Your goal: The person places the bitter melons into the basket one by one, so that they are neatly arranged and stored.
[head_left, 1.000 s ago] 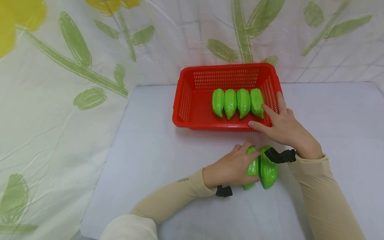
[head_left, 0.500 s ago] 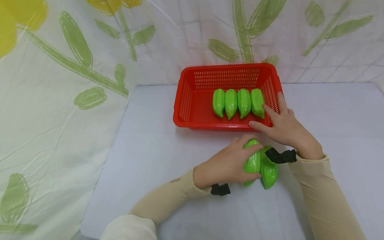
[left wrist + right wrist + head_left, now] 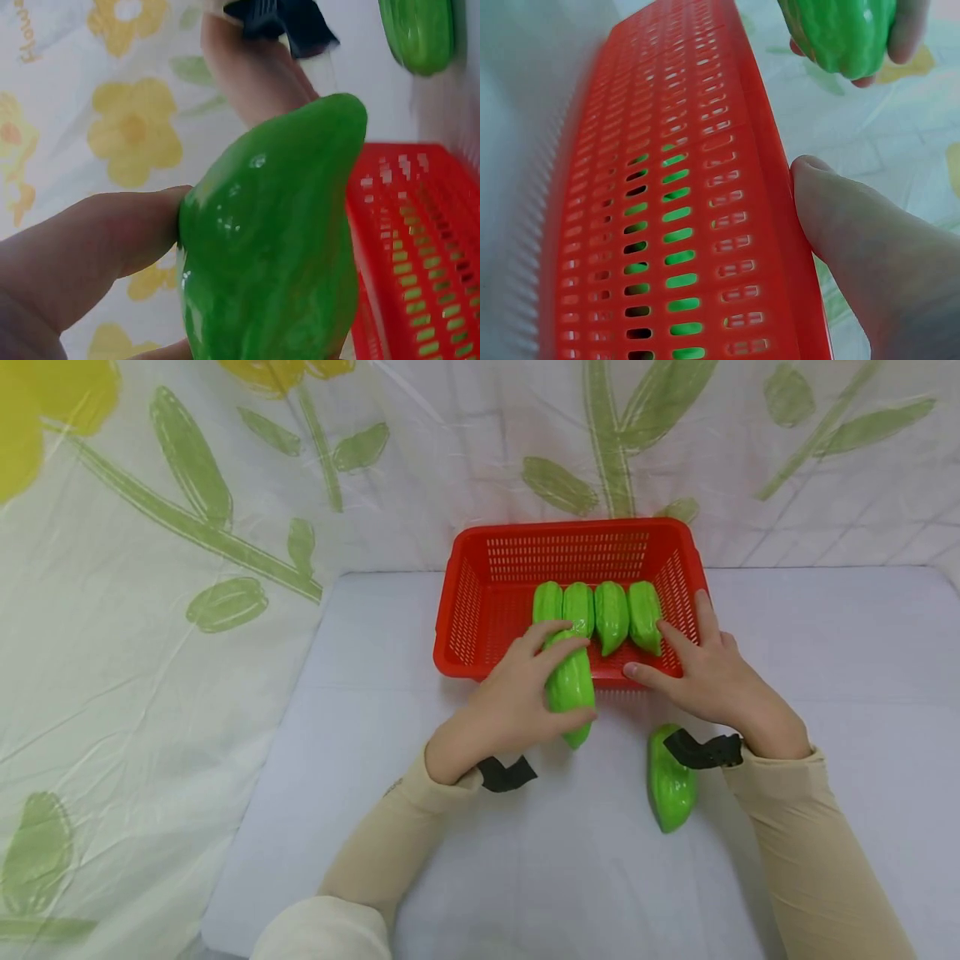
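My left hand (image 3: 517,693) holds a glossy green ridged fruit (image 3: 572,687) with a pointed tip, thumb on one side and fingers on the other. It is over the front rim of the red plastic basket (image 3: 570,527), tip toward me. Inside the basket, several matching green fruits (image 3: 611,614) lie side by side in a row; the held one partly covers the two leftmost. At the basket's right front corner rests my right hand (image 3: 712,677), fingers spread, thumb (image 3: 817,195) on the rim. A further green fruit (image 3: 672,783) lies on the table below my right wrist.
The basket stands near the back edge of a white-covered table (image 3: 360,727). Behind and to the left hangs a pale curtain (image 3: 420,460) with painted flowers and leaves. Black straps (image 3: 506,774) sit at both wrists.
My left hand has lifted one green fruit off the table and carried it up and left to the basket's front rim. My right hand stays at the basket corner.
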`<act>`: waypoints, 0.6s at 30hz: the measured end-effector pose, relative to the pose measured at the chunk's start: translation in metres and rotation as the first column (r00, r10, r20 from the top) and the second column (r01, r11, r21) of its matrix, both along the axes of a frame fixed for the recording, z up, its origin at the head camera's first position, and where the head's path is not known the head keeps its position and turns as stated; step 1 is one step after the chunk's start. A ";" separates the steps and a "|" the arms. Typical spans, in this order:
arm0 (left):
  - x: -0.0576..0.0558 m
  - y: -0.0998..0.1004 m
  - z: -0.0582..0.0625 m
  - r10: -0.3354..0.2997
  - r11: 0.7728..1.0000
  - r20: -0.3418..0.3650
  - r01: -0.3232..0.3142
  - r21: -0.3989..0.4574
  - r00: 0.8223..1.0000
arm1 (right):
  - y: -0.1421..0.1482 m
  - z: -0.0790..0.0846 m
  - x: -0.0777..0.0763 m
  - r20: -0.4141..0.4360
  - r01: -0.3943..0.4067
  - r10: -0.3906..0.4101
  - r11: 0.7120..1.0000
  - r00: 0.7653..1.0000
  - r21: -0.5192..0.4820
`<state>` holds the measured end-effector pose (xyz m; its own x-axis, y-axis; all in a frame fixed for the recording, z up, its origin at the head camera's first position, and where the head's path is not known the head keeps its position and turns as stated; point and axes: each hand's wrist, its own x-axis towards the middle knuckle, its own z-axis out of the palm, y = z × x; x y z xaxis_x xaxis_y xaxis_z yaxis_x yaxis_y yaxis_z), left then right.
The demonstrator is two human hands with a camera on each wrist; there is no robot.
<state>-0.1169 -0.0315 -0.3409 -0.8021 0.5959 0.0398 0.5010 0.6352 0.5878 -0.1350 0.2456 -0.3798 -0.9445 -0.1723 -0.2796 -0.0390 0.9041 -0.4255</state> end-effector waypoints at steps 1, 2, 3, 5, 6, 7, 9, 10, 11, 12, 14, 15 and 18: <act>-0.003 -0.003 0.001 0.019 1.000 0.000 -0.019 0.005 1.000 | 0.000 0.000 0.000 0.002 0.001 -0.001 1.000 1.000 0.000; -0.006 -0.006 0.001 0.034 0.999 -0.003 -0.034 0.014 0.999 | 0.000 0.000 0.000 0.003 0.001 -0.001 1.000 1.000 -0.001; -0.009 -0.009 0.001 0.047 0.999 -0.009 -0.047 0.025 0.999 | 0.000 0.000 0.000 0.005 0.002 -0.002 1.000 1.000 -0.001; -0.015 -0.015 0.001 0.065 0.997 -0.015 -0.064 0.050 0.998 | 0.001 0.000 0.000 0.008 0.005 -0.005 1.000 1.000 -0.002; -0.018 -0.017 0.001 0.072 0.996 -0.016 -0.071 0.060 0.997 | 0.001 0.000 0.000 0.007 0.005 -0.005 1.000 1.000 -0.003; -0.021 -0.020 0.000 0.082 0.995 -0.015 -0.080 0.066 0.997 | 0.001 -0.001 0.000 0.006 0.006 -0.006 1.000 1.000 -0.005; -0.027 -0.023 -0.001 0.098 0.992 -0.012 -0.096 0.078 0.995 | 0.001 -0.001 0.000 0.003 0.003 -0.003 1.000 1.000 -0.007; -0.030 -0.025 -0.001 0.105 0.991 -0.008 -0.104 0.079 0.994 | 0.000 -0.001 -0.001 0.002 0.002 -0.002 1.000 1.000 -0.008; -0.033 -0.026 -0.002 0.114 0.991 -0.005 -0.113 0.075 0.993 | 0.000 -0.002 -0.001 0.001 0.000 0.000 1.000 1.000 -0.009; -0.036 -0.028 -0.002 0.122 0.990 0.000 -0.121 0.073 0.993 | 0.000 -0.002 -0.001 0.001 -0.001 0.001 1.000 1.000 -0.010; -0.042 -0.029 -0.003 0.132 0.989 0.007 -0.133 0.059 0.991 | -0.001 -0.002 -0.002 0.006 -0.002 0.002 1.000 1.000 -0.007; -0.045 -0.029 -0.003 0.135 0.989 0.011 -0.135 0.053 0.991 | 0.000 -0.001 -0.002 0.009 0.000 0.000 1.000 1.000 -0.004; -0.055 -0.029 -0.004 0.137 0.990 0.011 -0.137 0.034 0.991 | 0.000 -0.001 -0.001 0.014 0.004 -0.004 1.000 1.000 0.002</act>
